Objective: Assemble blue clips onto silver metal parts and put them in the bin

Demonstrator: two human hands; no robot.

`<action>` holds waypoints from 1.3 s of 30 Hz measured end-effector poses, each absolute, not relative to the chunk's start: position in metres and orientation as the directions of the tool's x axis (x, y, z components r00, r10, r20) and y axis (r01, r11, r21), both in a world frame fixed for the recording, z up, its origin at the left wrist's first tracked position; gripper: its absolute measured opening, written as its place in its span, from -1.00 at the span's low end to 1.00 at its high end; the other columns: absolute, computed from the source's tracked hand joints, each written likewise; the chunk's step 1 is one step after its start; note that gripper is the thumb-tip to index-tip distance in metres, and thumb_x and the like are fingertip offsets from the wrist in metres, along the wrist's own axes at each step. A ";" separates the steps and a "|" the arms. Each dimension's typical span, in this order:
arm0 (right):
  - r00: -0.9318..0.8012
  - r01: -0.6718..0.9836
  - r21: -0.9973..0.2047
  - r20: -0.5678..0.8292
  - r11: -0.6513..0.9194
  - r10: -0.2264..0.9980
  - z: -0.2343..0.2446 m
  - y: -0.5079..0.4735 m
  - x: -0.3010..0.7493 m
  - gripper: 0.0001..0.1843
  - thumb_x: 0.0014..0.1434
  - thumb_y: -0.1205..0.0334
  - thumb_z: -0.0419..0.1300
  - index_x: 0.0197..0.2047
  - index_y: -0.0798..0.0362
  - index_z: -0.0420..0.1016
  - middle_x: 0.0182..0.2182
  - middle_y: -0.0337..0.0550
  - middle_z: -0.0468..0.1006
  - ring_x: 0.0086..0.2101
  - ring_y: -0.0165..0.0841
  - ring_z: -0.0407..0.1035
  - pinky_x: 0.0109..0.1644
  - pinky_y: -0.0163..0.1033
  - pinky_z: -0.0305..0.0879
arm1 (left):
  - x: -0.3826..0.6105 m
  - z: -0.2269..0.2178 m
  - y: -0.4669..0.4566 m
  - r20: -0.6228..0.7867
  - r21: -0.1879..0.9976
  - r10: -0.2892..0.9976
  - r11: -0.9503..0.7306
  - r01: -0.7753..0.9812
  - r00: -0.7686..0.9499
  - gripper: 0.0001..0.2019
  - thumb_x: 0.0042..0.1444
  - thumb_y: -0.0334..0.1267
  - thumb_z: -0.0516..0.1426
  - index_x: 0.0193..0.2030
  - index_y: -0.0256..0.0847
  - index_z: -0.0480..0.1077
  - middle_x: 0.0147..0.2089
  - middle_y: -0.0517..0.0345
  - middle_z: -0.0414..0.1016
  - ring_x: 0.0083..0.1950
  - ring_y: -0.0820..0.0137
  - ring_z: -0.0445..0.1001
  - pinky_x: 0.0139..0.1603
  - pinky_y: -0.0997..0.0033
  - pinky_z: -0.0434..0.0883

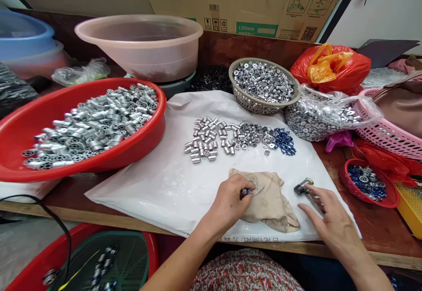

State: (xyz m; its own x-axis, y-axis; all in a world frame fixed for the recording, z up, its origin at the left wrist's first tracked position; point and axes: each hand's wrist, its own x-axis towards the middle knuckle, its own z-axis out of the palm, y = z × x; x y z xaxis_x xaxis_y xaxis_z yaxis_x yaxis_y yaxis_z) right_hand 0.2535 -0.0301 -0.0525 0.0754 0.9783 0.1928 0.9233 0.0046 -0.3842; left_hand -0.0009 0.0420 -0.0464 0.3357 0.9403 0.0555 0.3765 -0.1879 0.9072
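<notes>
My left hand (231, 201) pinches a small metal part (245, 191) with a blue ring, pressing it against a beige cloth (272, 203) on a white plastic sheet (154, 185). My right hand (329, 216) reaches to a small metal tool (303, 187) lying on the sheet, fingers bent around its handle. Farther back on the sheet lie loose silver cylinders (206, 139), small silver rings (252, 136) and blue rings (285, 141).
A red basin (20, 124) of silver cylinders stands left, a pink basin (141, 45) behind it. A woven basket (244, 100) of rings, a clear bag of parts (326, 113), a pink basket (392, 135) and a small red basket (389, 198) crowd the right.
</notes>
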 end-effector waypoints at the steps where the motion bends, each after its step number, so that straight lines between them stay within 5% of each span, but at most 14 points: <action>1: 0.174 0.960 -0.254 0.194 -0.122 0.965 -0.059 -0.037 0.271 -0.53 0.11 -0.06 0.07 -0.07 0.11 0.43 -0.21 0.07 0.51 -0.23 -0.11 0.44 -0.14 0.02 0.39 | 0.001 -0.048 0.045 0.090 0.866 0.924 -0.257 0.429 0.372 -0.74 -0.13 -0.57 0.09 -0.31 -0.25 0.49 -0.28 0.05 0.49 -0.25 0.33 0.44 -0.20 0.31 0.40; 4: 0.231 0.966 -0.139 0.101 -0.216 0.968 -0.070 -0.052 0.296 -0.62 0.13 -0.06 -0.03 -0.29 0.06 0.43 -0.32 0.03 0.55 -0.29 -0.07 0.47 -0.27 0.00 0.42 | 0.006 -0.054 0.049 0.159 0.770 0.897 -0.374 0.517 0.413 -0.68 -0.13 -0.56 0.10 -0.20 -0.28 0.43 -0.22 0.01 0.51 -0.16 0.25 0.43 -0.13 0.23 0.40; 10: -0.033 0.876 -0.478 0.080 0.067 0.996 -0.032 -0.049 0.234 -0.67 0.27 0.09 -0.10 -0.05 0.01 0.37 -0.53 -0.26 0.52 -0.58 -0.42 0.43 -0.51 -0.42 0.38 | 0.006 -0.065 0.038 0.205 0.732 0.912 -0.385 0.562 0.356 -0.57 -0.07 -0.48 0.14 0.00 -0.28 0.31 -0.10 0.00 0.50 -0.11 0.22 0.41 -0.08 0.18 0.41; 15: -0.198 0.793 -0.529 0.247 0.303 0.949 -0.009 -0.043 0.201 -0.54 0.25 0.24 -0.01 0.22 -0.05 0.21 -0.24 -0.12 0.60 -0.32 -0.33 0.53 -0.28 -0.35 0.48 | 0.005 -0.069 0.035 0.209 0.729 0.922 -0.369 0.577 0.326 -0.50 -0.05 -0.46 0.13 0.09 -0.24 0.23 -0.06 0.02 0.49 -0.09 0.21 0.40 -0.07 0.18 0.41; 18: -0.313 0.774 -0.507 0.214 0.379 0.925 -0.013 -0.039 0.202 -0.48 0.23 0.28 0.01 0.26 -0.12 0.16 -0.06 -0.15 0.55 -0.13 -0.25 0.49 -0.12 -0.26 0.48 | 0.006 -0.069 0.035 0.194 0.728 0.927 -0.356 0.586 0.322 -0.49 -0.04 -0.44 0.12 0.12 -0.25 0.21 -0.07 0.00 0.48 -0.09 0.20 0.40 -0.07 0.17 0.41; 22: -0.210 0.803 -0.510 0.240 0.307 0.948 -0.017 -0.037 0.196 -0.40 0.24 0.30 0.00 0.33 -0.11 0.01 0.07 -0.18 0.45 -0.02 -0.23 0.42 -0.01 -0.27 0.43 | 0.005 -0.069 0.035 0.176 0.740 0.926 -0.349 0.575 0.335 -0.45 -0.04 -0.44 0.12 0.15 -0.24 0.18 -0.08 0.01 0.48 -0.08 0.20 0.40 -0.06 0.16 0.41; 25: -0.306 0.787 -0.486 0.226 0.379 0.925 -0.023 -0.035 0.189 -0.40 0.24 0.32 -0.01 0.33 -0.09 -0.01 0.12 -0.18 0.39 0.04 -0.26 0.36 0.05 -0.28 0.39 | 0.005 -0.068 0.035 0.182 0.738 0.926 -0.352 0.576 0.332 -0.46 -0.03 -0.43 0.12 0.14 -0.25 0.18 -0.04 -0.02 0.47 -0.07 0.19 0.39 -0.06 0.15 0.41; 27: -0.300 0.812 -0.463 0.193 0.356 0.934 -0.032 -0.035 0.195 -0.44 0.25 0.30 -0.03 0.31 -0.05 0.04 0.12 -0.15 0.39 0.05 -0.29 0.35 0.06 -0.26 0.37 | 0.004 -0.066 0.035 0.176 0.740 0.922 -0.355 0.571 0.345 -0.48 -0.03 -0.44 0.12 0.14 -0.27 0.19 -0.04 -0.03 0.47 -0.08 0.19 0.39 -0.07 0.16 0.41; 32: 0.137 0.963 -0.260 0.237 -0.073 0.962 -0.070 -0.055 0.266 -0.64 0.22 0.03 -0.06 -0.04 0.01 0.36 -0.20 -0.04 0.57 -0.22 -0.19 0.51 -0.15 -0.12 0.48 | 0.003 -0.068 0.034 0.180 0.739 0.917 -0.364 0.567 0.355 -0.51 -0.04 -0.48 0.11 0.10 -0.26 0.23 -0.10 -0.01 0.49 -0.10 0.19 0.39 -0.11 0.17 0.42; 39: 0.065 0.993 -0.113 0.317 -0.030 0.946 -0.070 -0.020 0.295 -0.66 0.17 0.00 0.02 -0.13 0.02 0.43 -0.20 0.02 0.52 -0.16 -0.10 0.42 -0.06 0.04 0.33 | 0.004 -0.059 0.033 0.248 0.707 0.894 -0.430 0.561 0.373 -0.64 -0.02 -0.50 0.06 -0.04 -0.21 0.35 -0.22 0.02 0.49 -0.20 0.22 0.42 -0.20 0.20 0.43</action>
